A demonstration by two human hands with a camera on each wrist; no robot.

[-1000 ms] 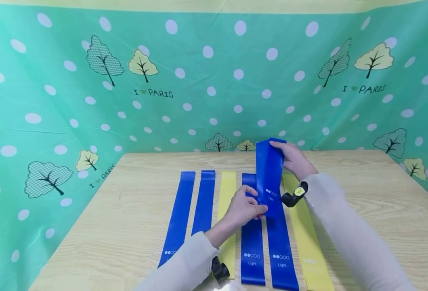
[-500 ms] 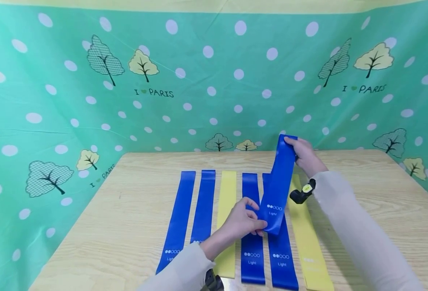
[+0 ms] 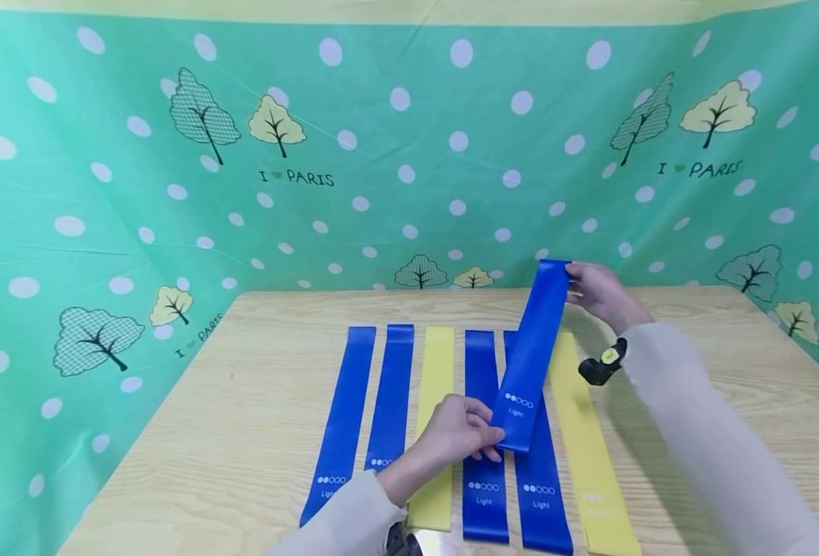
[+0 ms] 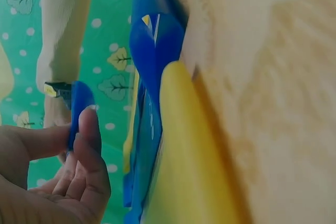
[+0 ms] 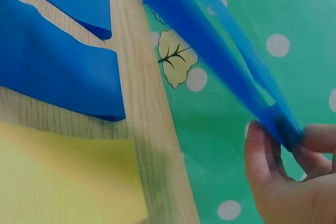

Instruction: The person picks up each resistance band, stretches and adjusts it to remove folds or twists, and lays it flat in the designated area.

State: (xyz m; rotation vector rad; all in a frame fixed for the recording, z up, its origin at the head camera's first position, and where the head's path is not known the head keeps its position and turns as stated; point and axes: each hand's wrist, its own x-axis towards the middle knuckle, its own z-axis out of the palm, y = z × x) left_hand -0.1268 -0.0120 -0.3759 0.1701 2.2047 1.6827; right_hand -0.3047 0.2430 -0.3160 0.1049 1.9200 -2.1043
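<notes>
A blue resistance band (image 3: 536, 340) with white dots and the word "Light" slants above the table, stretched between both hands. Its lower end is pinched by the left hand (image 3: 451, 432) between thumb and fingers, as the left wrist view also shows. At the upper end, the right hand (image 3: 600, 293) pinches the band's edge; in the right wrist view the loop (image 5: 194, 38) parts into two layers. Under the held band lie a blue band (image 3: 542, 486) and another blue band (image 3: 484, 510). A yellow band (image 3: 590, 440) lies below the right hand.
Further left on the wooden table (image 3: 242, 401) lie a yellow band (image 3: 439, 363) and two blue ones, the nearer blue band (image 3: 394, 378) and the outer blue band (image 3: 347, 409). The left sleeve covers parts of them. A green dotted cloth (image 3: 368, 232) hangs behind the table.
The held band has gone from folded and bent to straight and flat. The right hand has moved to the right; the left hand has come slightly down and nearer.
</notes>
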